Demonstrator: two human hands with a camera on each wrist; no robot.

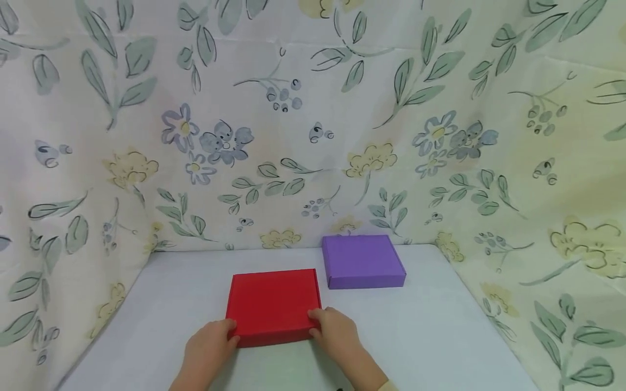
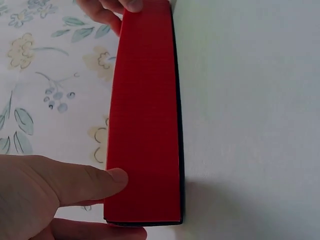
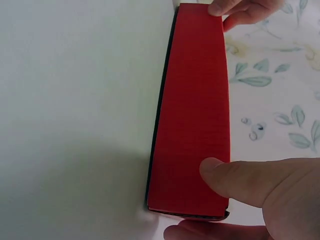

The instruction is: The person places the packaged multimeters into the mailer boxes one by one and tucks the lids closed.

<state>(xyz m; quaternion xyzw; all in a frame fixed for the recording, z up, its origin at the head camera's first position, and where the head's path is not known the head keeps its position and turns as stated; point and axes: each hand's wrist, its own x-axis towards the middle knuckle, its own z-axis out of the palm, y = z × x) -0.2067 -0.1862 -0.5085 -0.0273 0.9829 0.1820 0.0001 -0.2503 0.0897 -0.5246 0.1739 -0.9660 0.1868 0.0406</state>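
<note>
A flat red cardboard box (image 1: 274, 301) lies at the near middle of the white table, its lid closed. My left hand (image 1: 207, 347) grips its near left corner, and my right hand (image 1: 339, 336) holds the near right corner. In the left wrist view the left thumb (image 2: 92, 182) presses on the box's long narrow front side (image 2: 143, 115), with a finger round the end. The right wrist view shows the right thumb (image 3: 245, 180) on that same red side (image 3: 192, 110), fingers partly hidden behind the corner.
A closed purple box (image 1: 364, 262) lies farther back, just right of the red one. Floral cloth (image 1: 293, 130) hangs behind the white table (image 1: 430, 326) and along both its sides.
</note>
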